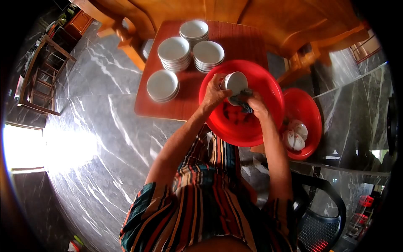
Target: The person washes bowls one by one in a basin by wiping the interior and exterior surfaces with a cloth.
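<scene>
My left hand [216, 93] grips a white bowl [236, 82] by its side, tilted above a large red basin [268, 90]. In my right hand [255, 103] is a dark cloth [242, 99], pressed against the bowl's rim. The basin rests partly on a reddish-brown table [184, 105]. Left of it on the table stand stacks of white bowls: a back stack [194, 30], a middle stack [174, 49], a right stack [208, 53] and a lower front stack [163, 85].
A second red basin [312, 113] at the right holds patterned bowls [294, 136]. Behind the table is a carved wooden bench [252, 12]. A black chair [321, 227] stands at the lower right, a wooden chair [42, 80] at the far left.
</scene>
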Demonstrator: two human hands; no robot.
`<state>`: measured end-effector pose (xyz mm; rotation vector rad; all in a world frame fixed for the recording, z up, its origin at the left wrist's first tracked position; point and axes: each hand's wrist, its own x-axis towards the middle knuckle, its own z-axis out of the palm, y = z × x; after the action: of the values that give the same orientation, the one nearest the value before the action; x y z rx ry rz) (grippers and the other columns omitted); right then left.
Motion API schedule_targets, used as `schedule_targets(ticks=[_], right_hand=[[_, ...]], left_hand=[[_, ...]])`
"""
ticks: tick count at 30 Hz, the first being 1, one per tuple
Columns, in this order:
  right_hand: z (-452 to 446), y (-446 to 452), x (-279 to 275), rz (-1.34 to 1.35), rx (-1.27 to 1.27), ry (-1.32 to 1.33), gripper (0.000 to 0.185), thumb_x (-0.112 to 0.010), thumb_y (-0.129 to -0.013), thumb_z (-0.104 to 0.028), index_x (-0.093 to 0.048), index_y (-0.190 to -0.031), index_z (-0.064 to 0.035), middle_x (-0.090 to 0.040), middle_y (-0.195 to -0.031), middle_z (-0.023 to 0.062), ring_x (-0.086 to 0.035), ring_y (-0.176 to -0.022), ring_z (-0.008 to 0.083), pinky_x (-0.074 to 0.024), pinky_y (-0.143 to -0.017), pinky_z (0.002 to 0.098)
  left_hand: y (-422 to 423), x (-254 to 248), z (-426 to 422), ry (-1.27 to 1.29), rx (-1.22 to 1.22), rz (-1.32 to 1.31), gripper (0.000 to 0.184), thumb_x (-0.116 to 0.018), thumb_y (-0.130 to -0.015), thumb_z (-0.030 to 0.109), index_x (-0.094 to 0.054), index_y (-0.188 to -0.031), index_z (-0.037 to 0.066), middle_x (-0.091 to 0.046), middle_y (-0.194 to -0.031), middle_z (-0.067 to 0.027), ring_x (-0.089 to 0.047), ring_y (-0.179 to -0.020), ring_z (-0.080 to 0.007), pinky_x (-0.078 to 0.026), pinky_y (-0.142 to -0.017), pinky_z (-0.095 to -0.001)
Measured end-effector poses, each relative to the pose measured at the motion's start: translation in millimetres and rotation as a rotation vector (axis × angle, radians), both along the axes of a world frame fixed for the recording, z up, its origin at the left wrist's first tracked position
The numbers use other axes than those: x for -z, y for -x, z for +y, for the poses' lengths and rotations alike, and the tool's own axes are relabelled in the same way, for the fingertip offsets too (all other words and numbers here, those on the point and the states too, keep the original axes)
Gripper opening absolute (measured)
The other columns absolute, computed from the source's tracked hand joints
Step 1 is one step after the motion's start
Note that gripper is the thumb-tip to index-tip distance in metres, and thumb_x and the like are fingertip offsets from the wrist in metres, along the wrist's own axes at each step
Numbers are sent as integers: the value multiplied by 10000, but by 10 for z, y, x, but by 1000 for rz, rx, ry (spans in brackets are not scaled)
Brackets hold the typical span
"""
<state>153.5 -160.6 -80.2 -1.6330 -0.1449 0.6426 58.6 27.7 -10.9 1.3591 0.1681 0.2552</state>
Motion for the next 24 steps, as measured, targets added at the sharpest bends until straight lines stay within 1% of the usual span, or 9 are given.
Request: schedule_targets(ticks=[3,5,6,8,11,12,14,19,24], right_hand=[[-5,-10,20,37,-12,123,188,-687,-768,-82,-639,-940,-22,-657,-860,59,-634,-739,147,-525,-628,278],[-36,-109,260,-243,-83,418,263,-697,-750,-80,-628,-999,-36,-661,-880,78,-636,-731,153,-522,-617,305],[-46,-122,332,-243,-83,418,263,-697,-750,-80,-628,-999,-36,-661,-880,78,-636,-731,153,-522,-617,305],[-78,-149,471,-674,-43,509,304,-699,-729,-69,-592,-1013,-38,-658,-894,104,-643,-751,183,-514,-623,339],[51,177,-176,-876,35,274,287,-680,-715,-36,-553,-972,-35,-628,-829,137,-636,-748,263,-498,-632,366],[52,171,-172,-876,35,273,287,-680,-715,-36,-553,-972,-35,-628,-829,137,-636,-748,263,-498,-632,366],[54,155,-166,-1169,20,401,273,-648,-701,7,-512,-935,-32,-573,-793,164,-592,-756,346,-476,-632,379],[190,332,-594,-1297,-42,308,258,-609,-685,35,-505,-910,-37,-538,-797,158,-558,-755,363,-442,-622,401],[198,353,-556,-1271,-37,311,231,-588,-682,37,-504,-882,-43,-533,-791,152,-565,-768,347,-442,-623,395]], left_hand=[[7,-8,13,-69,1,-29,547,-667,-585,40,-534,-1113,-16,-626,-992,-166,-608,-923,-242,-493,-795,-335],[0,11,17,-118,19,-56,546,-667,-584,49,-542,-1111,-17,-629,-987,-166,-611,-920,-240,-490,-797,-335],[-11,21,14,-148,49,-64,542,-671,-582,61,-554,-1107,-13,-633,-981,-164,-614,-917,-241,-487,-802,-334],[-18,46,12,-178,82,-73,539,-674,-580,73,-567,-1102,-8,-636,-975,-162,-618,-914,-243,-485,-806,-333],[12,-35,9,-408,165,-3,515,-685,-572,88,-605,-1076,19,-644,-950,-160,-626,-903,-261,-491,-797,-334],[-1,-13,-1,-409,164,-3,515,-685,-572,88,-605,-1076,19,-644,-950,-160,-626,-903,-261,-491,-797,-334],[-21,31,-9,-422,202,63,502,-691,-568,91,-617,-1059,19,-649,-929,-157,-629,-893,-261,-494,-785,-339],[-47,117,39,-422,310,46,482,-709,-569,112,-628,-1034,15,-653,-928,-155,-632,-881,-260,-496,-779,-341],[-39,102,36,-404,386,39,499,-742,-592,154,-620,-1056,21,-651,-919,-157,-632,-873,-260,-499,-763,-343]])
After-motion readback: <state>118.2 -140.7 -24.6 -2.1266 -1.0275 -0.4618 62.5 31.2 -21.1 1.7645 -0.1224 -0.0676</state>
